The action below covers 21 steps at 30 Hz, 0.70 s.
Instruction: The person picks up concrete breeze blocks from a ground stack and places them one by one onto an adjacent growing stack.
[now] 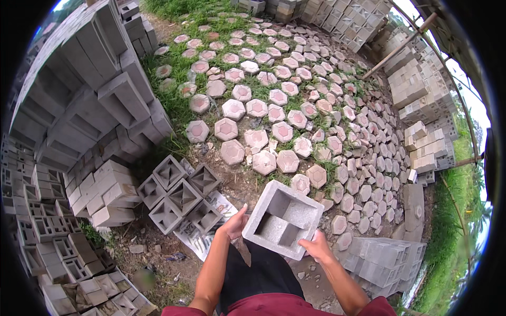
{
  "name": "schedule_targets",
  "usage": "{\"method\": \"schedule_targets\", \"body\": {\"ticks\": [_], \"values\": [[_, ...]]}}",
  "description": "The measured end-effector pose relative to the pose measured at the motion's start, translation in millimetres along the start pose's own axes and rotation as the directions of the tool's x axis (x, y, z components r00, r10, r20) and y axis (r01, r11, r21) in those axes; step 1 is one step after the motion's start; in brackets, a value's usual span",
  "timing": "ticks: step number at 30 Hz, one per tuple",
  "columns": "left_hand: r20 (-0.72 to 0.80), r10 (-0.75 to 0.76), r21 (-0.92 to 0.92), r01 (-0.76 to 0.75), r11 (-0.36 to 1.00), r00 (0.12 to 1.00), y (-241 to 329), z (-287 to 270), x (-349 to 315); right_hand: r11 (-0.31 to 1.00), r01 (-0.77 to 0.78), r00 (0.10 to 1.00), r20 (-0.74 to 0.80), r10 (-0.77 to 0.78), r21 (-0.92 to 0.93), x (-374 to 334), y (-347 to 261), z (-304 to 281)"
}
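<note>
A grey concrete ventilation block [301, 215], square with a thick rim and angled inner faces, is held tilted in front of my body. My right hand [317, 246] grips its lower right corner, the thumb over the rim and the other fingers hidden beneath. At its left side is my left hand [234, 224], thumb raised, its other fingers partly hidden behind the block's edge. Several similar blocks [176, 197] stand close together on the ground to the left, beside a printed paper sheet [192, 243].
Tall stacks of grey blocks [79, 95] rise on the left. Hexagonal pavers [256, 109] cover the grassy ground ahead. A low block stack [382, 260] stands at my right, with more stacks [424, 147] farther right. A slanting pole [400, 45] crosses the far right.
</note>
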<state>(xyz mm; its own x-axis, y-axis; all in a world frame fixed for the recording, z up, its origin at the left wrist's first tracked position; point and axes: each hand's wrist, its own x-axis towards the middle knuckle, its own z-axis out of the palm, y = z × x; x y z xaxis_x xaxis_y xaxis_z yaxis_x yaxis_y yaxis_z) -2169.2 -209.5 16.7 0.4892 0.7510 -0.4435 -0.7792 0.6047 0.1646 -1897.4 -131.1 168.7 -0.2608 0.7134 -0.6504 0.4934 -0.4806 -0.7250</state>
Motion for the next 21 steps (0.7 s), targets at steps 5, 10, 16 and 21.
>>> {"method": "schedule_targets", "body": {"ticks": [5, 10, 16, 21], "values": [[-0.09, 0.235, 0.32, -0.195, 0.927, 0.968, -16, 101, -28, 0.894, 0.124, 0.945, -0.224, -0.239, -0.431, -101, -24, -2], [0.02, 0.184, 0.255, -0.184, 0.949, 0.983, -32, 129, -78, 0.826, 0.012, 0.866, -0.407, -0.29, -0.564, -210, -47, 39], [0.095, 0.005, 0.29, -0.032, 0.956, 0.995, -67, 150, -93, 0.932, 0.341, 0.709, -0.619, -0.338, -0.118, -369, -65, 77], [0.141, -0.115, 0.325, 0.063, 0.944, 0.983, -113, 159, -111, 0.856, 0.516, 0.4, -0.893, -0.206, 0.033, -377, 35, 104]]}}
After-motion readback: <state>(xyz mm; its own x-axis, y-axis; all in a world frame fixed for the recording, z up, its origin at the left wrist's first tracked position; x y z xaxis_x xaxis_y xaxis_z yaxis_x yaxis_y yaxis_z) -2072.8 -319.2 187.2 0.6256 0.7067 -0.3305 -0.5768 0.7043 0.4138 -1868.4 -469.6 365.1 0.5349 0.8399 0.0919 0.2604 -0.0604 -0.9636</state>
